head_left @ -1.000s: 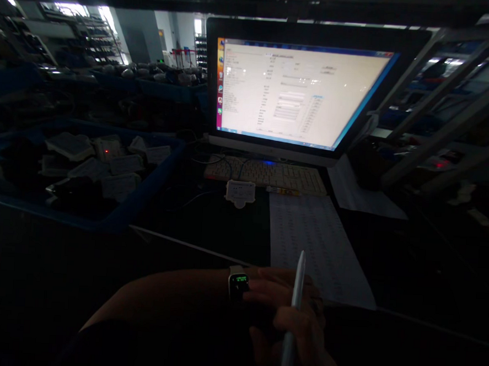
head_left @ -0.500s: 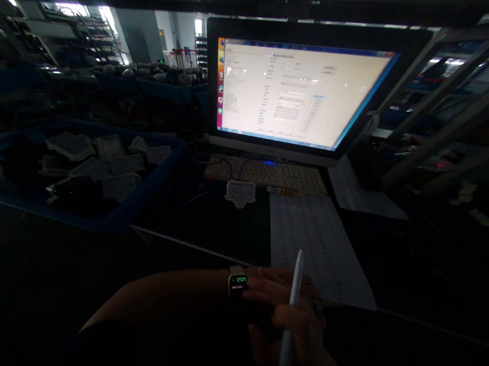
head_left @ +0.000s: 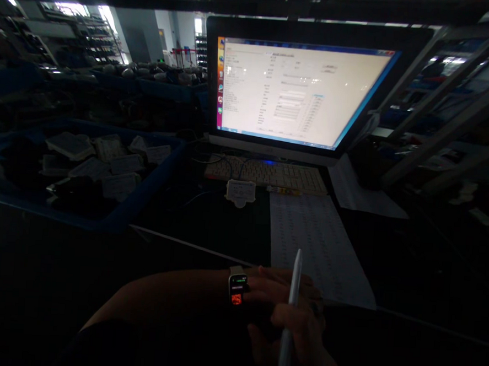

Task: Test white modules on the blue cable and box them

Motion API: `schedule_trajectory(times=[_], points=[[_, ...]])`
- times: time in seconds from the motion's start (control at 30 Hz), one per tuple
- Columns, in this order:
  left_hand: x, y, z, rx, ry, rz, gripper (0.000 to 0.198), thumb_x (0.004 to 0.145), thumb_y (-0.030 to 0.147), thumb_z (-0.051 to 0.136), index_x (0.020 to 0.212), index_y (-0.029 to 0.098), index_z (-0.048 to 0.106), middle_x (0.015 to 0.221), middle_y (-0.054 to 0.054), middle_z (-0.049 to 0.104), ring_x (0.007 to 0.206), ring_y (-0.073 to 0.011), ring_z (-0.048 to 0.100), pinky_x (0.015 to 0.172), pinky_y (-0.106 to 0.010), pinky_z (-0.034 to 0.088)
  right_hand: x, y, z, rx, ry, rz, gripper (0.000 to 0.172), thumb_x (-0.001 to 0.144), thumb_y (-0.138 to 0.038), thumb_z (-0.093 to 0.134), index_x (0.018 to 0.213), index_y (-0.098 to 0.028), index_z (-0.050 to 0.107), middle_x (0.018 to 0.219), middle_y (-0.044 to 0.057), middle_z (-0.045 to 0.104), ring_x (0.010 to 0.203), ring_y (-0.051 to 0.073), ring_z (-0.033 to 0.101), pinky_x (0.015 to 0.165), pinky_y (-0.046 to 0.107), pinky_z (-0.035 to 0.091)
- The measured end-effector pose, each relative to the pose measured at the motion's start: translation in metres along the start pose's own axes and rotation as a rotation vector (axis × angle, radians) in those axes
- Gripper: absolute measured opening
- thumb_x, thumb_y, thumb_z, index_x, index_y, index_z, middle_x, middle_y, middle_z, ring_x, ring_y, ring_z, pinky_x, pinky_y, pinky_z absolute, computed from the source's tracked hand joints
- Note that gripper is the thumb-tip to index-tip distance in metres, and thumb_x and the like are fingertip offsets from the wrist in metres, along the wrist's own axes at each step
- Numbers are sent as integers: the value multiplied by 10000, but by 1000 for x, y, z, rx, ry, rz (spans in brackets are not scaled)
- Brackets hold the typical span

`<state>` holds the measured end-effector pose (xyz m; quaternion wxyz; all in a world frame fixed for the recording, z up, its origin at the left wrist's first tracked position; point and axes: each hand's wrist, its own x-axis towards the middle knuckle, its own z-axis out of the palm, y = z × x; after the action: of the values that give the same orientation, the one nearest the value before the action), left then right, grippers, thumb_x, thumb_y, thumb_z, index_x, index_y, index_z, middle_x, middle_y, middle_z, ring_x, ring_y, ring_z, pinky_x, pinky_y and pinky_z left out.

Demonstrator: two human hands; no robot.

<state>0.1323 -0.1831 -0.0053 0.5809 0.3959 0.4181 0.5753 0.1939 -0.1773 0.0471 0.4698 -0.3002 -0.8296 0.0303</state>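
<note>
My left forearm comes in from the lower left and wears a smartwatch (head_left: 237,288) with a lit display. My left hand (head_left: 310,289) lies beyond it, mostly behind my right hand and in deep shadow. Its fingers cannot be made out well. In my right hand (head_left: 297,324) a white pen (head_left: 294,285) is gripped, tip pointing up and away. An outstretched finger of that hand reaches to the edge of the watch face. Printed sheets (head_left: 319,243) lie just past both hands.
A lit monitor (head_left: 291,92) stands behind a keyboard (head_left: 278,175). In front of the keyboard are a small white box-like device (head_left: 240,191) and a yellow marker-like stick (head_left: 285,191). At left, a blue bin (head_left: 113,219) holds several similar white devices. Metal frame bars rise on the right.
The watch display has changed: a small orange-red picture now shows in its lower part. The pen and both hands have barely moved.
</note>
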Motion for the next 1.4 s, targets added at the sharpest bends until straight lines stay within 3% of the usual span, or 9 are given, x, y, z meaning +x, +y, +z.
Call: schedule_trajectory(times=[0.23,0.43,0.8,1.03,1.27,1.4], points=[[-2,5,5,85,64,-35,380,859,249,378,1179,149,557,797,-17,689,811,-92,651,514,-139,462,-2,1,0,2,-36,18,297,702,-181,593,908,-221,383,1025,103,679,1090,261,580,794,398,559],[-3,10,6,70,64,-35,397,869,245,350,1202,133,534,808,-20,684,840,-95,648,519,-147,455,-10,2,0,25,-39,38,339,688,-153,597,933,-232,375,1037,96,674,1050,259,604,799,435,560],[-1,15,-3,-26,-78,25,385,851,250,374,1173,113,534,794,-9,696,807,-97,648,573,-156,461,-4,4,1,40,-27,46,304,686,-168,621,865,-268,398,963,35,695,952,252,649,735,422,583],[-3,18,-5,-41,-137,106,413,825,230,397,1207,111,501,874,-25,696,949,-124,635,588,-156,480,-2,-2,-3,-10,6,22,286,701,-197,604,885,-221,386,1005,91,678,1039,268,610,768,405,566],[-3,21,3,181,-35,-2,343,799,232,397,1062,165,607,789,-45,698,886,-186,668,581,-239,519,-3,-12,-6,49,-139,57,274,726,-192,584,927,-225,400,1077,86,656,1125,262,555,804,382,558],[1,17,26,591,3,-58,379,832,236,305,983,108,629,708,-53,668,837,-209,678,569,-278,512,-6,-14,-4,59,-160,77,265,739,-201,575,941,-235,407,1091,72,654,1109,242,568,801,364,561]])
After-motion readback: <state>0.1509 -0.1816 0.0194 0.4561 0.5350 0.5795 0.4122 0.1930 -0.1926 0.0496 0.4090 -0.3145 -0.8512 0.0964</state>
